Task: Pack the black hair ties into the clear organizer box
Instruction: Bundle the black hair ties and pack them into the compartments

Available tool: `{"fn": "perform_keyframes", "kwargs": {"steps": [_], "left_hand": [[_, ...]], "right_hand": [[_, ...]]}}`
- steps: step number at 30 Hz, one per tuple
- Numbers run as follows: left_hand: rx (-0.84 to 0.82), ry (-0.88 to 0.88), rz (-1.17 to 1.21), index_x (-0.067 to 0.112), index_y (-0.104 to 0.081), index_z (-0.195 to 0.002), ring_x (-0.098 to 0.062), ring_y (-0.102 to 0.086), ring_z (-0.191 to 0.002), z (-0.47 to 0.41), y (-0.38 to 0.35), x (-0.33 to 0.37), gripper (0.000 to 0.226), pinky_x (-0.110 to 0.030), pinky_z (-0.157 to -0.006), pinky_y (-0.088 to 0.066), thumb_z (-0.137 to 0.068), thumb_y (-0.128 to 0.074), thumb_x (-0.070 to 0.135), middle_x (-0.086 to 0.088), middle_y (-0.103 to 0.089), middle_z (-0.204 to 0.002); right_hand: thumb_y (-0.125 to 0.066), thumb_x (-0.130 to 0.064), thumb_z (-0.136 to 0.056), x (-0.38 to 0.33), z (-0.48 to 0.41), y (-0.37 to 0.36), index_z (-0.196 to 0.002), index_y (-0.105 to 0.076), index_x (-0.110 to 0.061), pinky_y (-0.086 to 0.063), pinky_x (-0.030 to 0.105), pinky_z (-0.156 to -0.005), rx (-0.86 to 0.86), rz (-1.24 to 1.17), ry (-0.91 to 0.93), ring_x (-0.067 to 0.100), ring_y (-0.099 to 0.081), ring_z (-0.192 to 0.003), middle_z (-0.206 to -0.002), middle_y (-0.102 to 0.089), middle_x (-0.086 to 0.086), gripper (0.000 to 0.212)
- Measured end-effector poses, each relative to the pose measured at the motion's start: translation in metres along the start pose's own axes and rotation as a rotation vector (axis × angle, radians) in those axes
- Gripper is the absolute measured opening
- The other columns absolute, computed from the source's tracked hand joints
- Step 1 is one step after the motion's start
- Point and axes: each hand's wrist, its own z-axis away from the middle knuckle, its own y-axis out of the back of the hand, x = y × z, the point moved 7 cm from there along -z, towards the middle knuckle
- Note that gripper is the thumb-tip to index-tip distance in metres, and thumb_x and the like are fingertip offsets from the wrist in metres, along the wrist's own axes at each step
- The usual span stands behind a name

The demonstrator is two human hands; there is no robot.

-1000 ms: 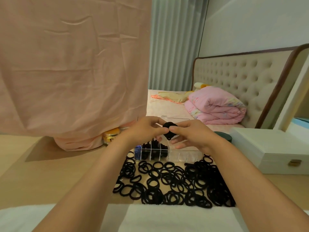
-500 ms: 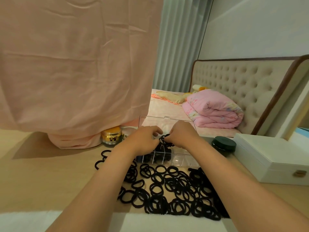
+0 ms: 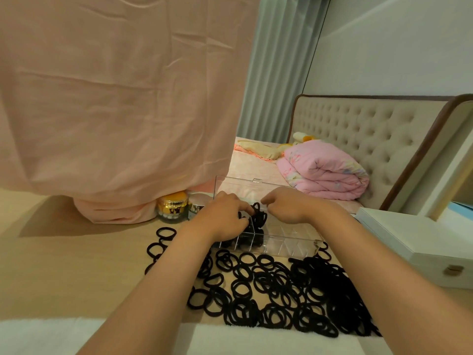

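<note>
Sprawling across the lower centre and lower right, loose black hair ties (image 3: 281, 285) lie nearest. Just above them the clear organizer box (image 3: 289, 245) runs left to right, its left cells dark with ties. Over those cells the left hand (image 3: 225, 216) pinches a bundle of ties (image 3: 259, 216); the right hand (image 3: 286, 208) curls just right of it, grip unclear. Empty cells lie rightward, nearer the right hand.

Black hair ties (image 3: 276, 285) strewn before the lid-up clear organizer box (image 3: 289, 245).
</note>
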Motion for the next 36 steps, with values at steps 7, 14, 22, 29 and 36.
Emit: {"fn": "perform_keyframes", "kwargs": {"steps": [7, 14, 22, 29, 36], "left_hand": [[0.039, 0.035, 0.098, 0.026, -0.062, -0.131, -0.019, -0.053, -0.126, 0.002, 0.004, -0.003, 0.038, -0.03, -0.1, -0.043, -0.095, -0.052, 0.016, -0.001, -0.057, -0.139], [-0.04, -0.015, -0.014, 0.041, -0.055, -0.136, -0.017, -0.034, -0.133, -0.001, -0.005, 0.002, 0.041, -0.04, -0.109, -0.035, -0.096, -0.049, 0.031, 0.003, -0.048, -0.14], [-0.089, -0.021, -0.141, 0.042, -0.045, -0.146, -0.019, -0.025, -0.137, -0.004, -0.014, 0.003, 0.05, -0.04, -0.113, -0.026, -0.096, -0.047, 0.038, 0.001, -0.04, -0.147], [0.006, 0.016, 0.036, 0.033, -0.047, -0.143, -0.018, -0.047, -0.129, -0.002, -0.002, 0.0, 0.053, -0.039, -0.105, -0.045, -0.091, -0.054, 0.027, 0.001, -0.053, -0.143], [-0.069, -0.016, -0.192, 0.048, -0.046, -0.141, -0.02, -0.023, -0.138, -0.003, -0.017, 0.007, 0.044, -0.041, -0.112, -0.023, -0.097, -0.041, 0.044, 0.0, -0.032, -0.146]], "right_hand": [[-0.035, -0.031, -0.088, -0.008, 0.024, -0.027, -0.105, -0.074, -0.021, -0.038, 0.044, -0.11, 0.062, 0.238, 0.211, 0.02, -0.061, -0.109, -0.112, -0.072, 0.0, 0.045], [-0.035, -0.037, -0.087, -0.012, 0.019, -0.036, -0.098, -0.077, -0.021, -0.007, 0.047, -0.122, 0.047, 0.299, 0.238, 0.015, -0.053, -0.118, -0.111, -0.073, 0.0, 0.046], [-0.042, -0.029, -0.085, 0.001, 0.027, -0.006, -0.1, -0.08, -0.021, -0.044, 0.029, -0.098, 0.277, 0.037, 0.268, 0.022, -0.066, -0.099, -0.102, -0.077, 0.003, 0.042], [-0.019, -0.043, -0.085, -0.009, 0.016, -0.049, -0.097, -0.076, -0.024, 0.0, 0.047, -0.124, 0.141, 0.33, 0.357, 0.011, -0.039, -0.137, -0.121, -0.069, -0.009, 0.061], [-0.03, -0.038, -0.079, 0.001, 0.016, -0.021, -0.101, -0.08, -0.03, -0.006, 0.039, -0.125, 0.205, 0.086, 0.3, 0.013, -0.062, -0.104, -0.1, -0.076, -0.002, 0.055]]}}
